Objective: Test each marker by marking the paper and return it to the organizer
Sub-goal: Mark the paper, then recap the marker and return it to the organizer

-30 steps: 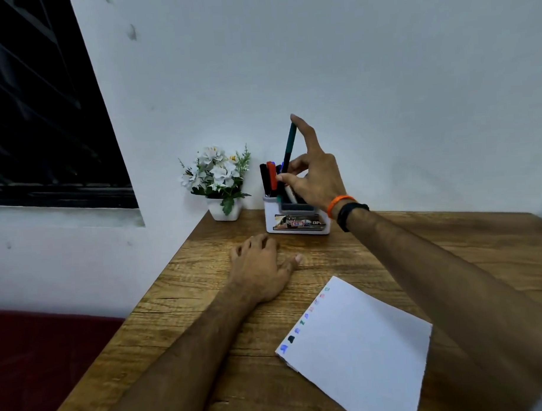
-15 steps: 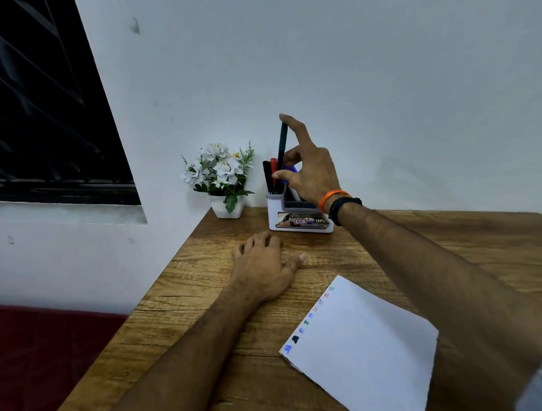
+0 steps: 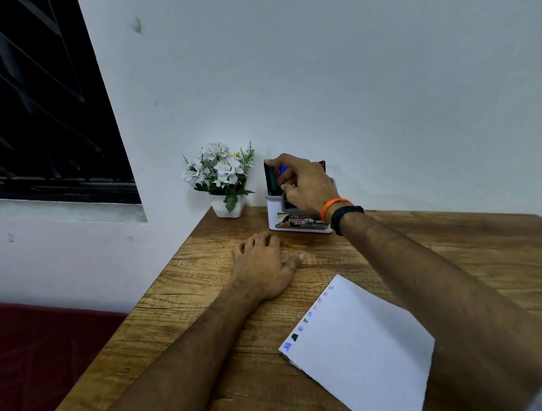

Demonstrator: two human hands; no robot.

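Right hand (image 3: 306, 185) fingers pinch a dark green marker (image 3: 272, 178) in the white plastic organizer (image 3: 298, 226); left hand (image 3: 262, 264) fingers lie spread on the wooden counter (image 3: 449, 239).

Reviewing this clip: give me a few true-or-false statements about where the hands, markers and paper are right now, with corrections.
1. The right hand is at the organizer. True.
2. The left hand holds a marker. False: it rests empty on the table.
3. The paper is blank. False: a row of coloured marks runs along its left edge.
4. The flower pot stands left of the organizer. True.
5. The green marker lies on the paper. False: it stands in the organizer.
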